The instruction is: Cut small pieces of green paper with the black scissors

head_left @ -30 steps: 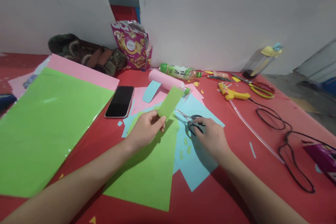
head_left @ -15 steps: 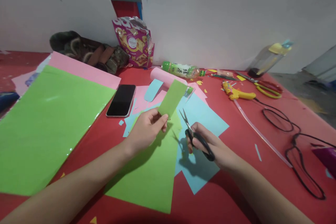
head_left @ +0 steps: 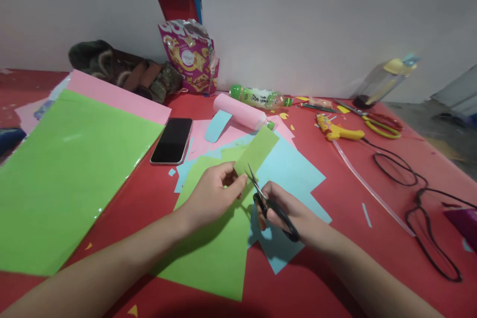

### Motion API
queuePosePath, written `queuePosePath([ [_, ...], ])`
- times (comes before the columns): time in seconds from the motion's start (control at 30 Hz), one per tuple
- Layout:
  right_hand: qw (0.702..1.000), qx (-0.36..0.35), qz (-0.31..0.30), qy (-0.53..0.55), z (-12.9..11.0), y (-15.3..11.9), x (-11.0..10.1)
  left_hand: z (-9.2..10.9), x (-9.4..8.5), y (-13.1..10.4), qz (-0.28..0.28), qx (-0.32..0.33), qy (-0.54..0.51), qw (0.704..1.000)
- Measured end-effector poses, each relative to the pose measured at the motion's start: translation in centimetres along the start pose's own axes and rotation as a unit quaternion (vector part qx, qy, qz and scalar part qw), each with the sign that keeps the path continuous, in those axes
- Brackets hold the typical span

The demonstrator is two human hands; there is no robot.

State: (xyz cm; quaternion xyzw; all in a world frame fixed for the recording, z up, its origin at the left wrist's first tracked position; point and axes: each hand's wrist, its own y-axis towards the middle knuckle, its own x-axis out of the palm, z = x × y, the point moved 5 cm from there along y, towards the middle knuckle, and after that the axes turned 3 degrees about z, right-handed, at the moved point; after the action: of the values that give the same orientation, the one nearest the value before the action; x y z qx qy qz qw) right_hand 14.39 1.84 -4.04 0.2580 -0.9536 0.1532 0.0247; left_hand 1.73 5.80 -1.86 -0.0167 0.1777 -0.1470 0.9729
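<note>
Between thumb and fingers, my left hand (head_left: 214,191) pinches the lower end of a green paper strip (head_left: 261,148), which tilts up to the right. My right hand (head_left: 286,208) is closed on black-handled scissors (head_left: 281,218). The tips of their blades are at the strip's lower right edge, close to my left thumb; whether they cut into it I cannot tell. Beneath both hands lie a larger green sheet (head_left: 216,258) and light blue paper (head_left: 298,169). A small blue paper piece with rounded corners (head_left: 218,125) rests against a pink-wrapped bottle (head_left: 240,111).
A phone (head_left: 172,141) and wrapped green sheets (head_left: 74,174) are on the left. Behind stand a snack bag (head_left: 190,59) and a lying drink bottle (head_left: 257,97). To the right are a yellow glue gun (head_left: 337,130), its cable, larger scissors (head_left: 382,125) and a clear bottle (head_left: 383,82).
The strip in my left hand has moved slightly right and down. My right hand has brought the scissors left, from apart to the strip's edge.
</note>
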Motion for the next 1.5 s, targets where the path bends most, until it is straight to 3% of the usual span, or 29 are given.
queuePosePath([
  [0.5,0.999,-0.016,0.020,0.035,0.2,0.0,0.5,-0.6,0.7,-0.6,0.019,-0.033,-0.042,0.998],
  [0.9,0.997,0.012,0.052,0.047,0.4,0.1,0.5,-0.1,0.0,-0.3,0.006,-0.014,-0.026,1.000],
  [1.5,0.996,0.037,0.069,-0.033,0.4,0.0,0.3,0.7,-1.4,0.4,-0.086,0.001,0.054,0.995],
])
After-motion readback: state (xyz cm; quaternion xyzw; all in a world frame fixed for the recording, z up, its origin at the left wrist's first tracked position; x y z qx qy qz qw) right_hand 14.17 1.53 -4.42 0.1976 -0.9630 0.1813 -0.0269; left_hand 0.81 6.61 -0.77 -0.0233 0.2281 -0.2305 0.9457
